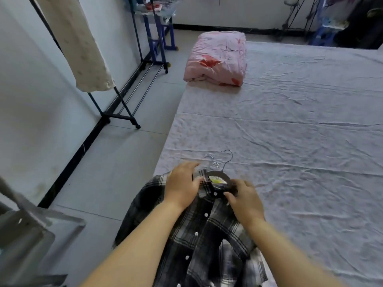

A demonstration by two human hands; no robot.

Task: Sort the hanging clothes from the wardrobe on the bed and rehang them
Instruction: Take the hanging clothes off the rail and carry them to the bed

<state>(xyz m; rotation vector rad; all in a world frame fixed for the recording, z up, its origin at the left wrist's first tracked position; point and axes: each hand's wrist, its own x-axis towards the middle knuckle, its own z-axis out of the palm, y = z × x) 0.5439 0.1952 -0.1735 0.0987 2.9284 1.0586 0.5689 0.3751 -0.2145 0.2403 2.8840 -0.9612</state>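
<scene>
Both hands on a black-and-white plaid shirt (199, 230) at the near left corner of the bed (300, 141), shirt's lower part spilling over the bed edge toward the camera. White buttons run down its front. Left hand (182, 184) lies palm-down on the left side of the collar, fingers loosely spread and curled over the fabric, pressing more than pinching; can't tell if anything is actually pinched under it. Right hand (244, 200) sits on the right side of the collar, fingers bent, fingertips gripping the dark collar edge. A yellow-green label shows inside the neck between the two hands. Several metal hanger hooks (215, 162) stick out past the collar onto the sheet, bunched together, one dark hook taller than the pale ones; how many hangers, unclear.

Bed sheet is pale pink, wrinkled. Folded pink floral quilt (217, 59) lies at the far left part of the bed, well apart from the shirt. On the floor left of the bed a wheeled clothes rack (122, 112) stands along the wall, a cream garment (80, 44) hanging from it. Blurred grey object at lower left, can't identify
</scene>
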